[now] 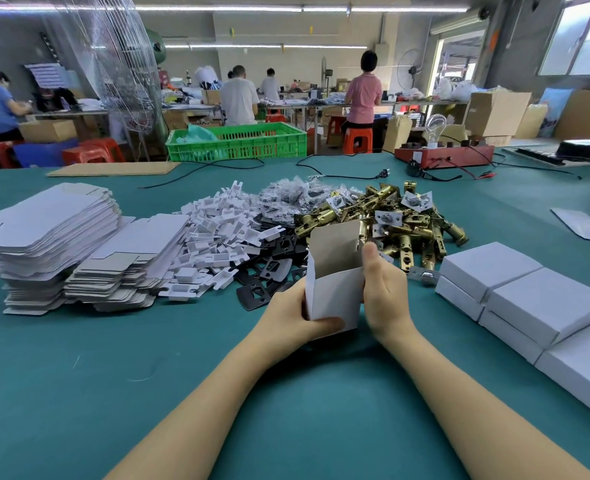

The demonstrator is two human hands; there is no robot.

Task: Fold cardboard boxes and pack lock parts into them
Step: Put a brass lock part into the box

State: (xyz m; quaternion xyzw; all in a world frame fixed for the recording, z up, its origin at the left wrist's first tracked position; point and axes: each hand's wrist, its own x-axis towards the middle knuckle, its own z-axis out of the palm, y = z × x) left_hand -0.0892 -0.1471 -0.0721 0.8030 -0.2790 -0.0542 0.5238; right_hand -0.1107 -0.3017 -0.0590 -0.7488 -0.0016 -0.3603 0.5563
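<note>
Hands [335,303] grip upright open white box [333,296].

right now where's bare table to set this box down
Bare green table lies under and left of the arms, in front of the flat box stacks. Crowded: the brass latches ahead, closed boxes on the right.

Both forearms are showing bare, no sleeves reaching the left hand [295,315] or right hand [383,292].
</note>
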